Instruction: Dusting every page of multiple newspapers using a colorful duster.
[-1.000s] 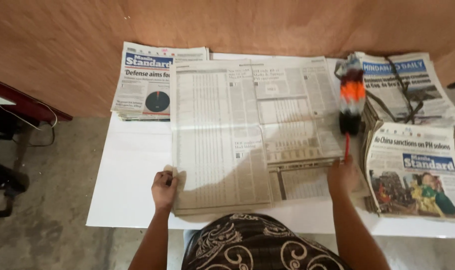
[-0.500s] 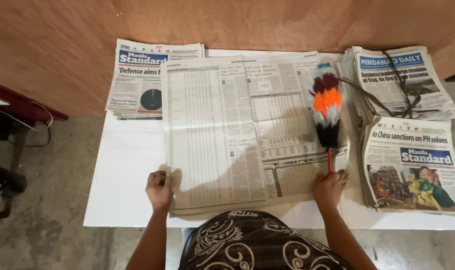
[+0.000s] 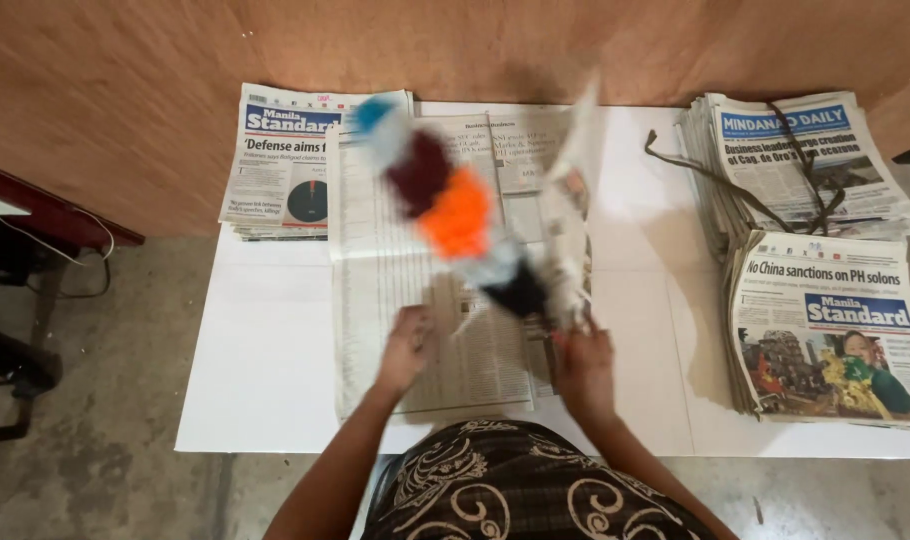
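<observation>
An open newspaper [image 3: 405, 270] lies in the middle of a white table [image 3: 265, 340]. Its right page [image 3: 573, 210] stands lifted and blurred, swinging over toward the left. My right hand [image 3: 583, 365] is at the foot of that page, shut on the handle of a feather duster [image 3: 455, 215]. The duster's blue, maroon, orange, white and black tufts slant up to the left above the paper, blurred. My left hand [image 3: 405, 350] lies on the lower middle of the newspaper with bent fingers. Blur hides whether it grips.
A folded newspaper pile [image 3: 280, 165] sits at the table's back left. On the right are a pile tied with dark string [image 3: 795, 160] and another pile [image 3: 825, 325] in front of it. A plywood wall [image 3: 475, 40] stands behind. Dark furniture [image 3: 15, 250] and cables stand on the floor at left.
The duster swung from upright at the paper's right side to slant up-left across it. The right page rose off the table. My left hand moved from the paper's bottom-left corner toward its middle.
</observation>
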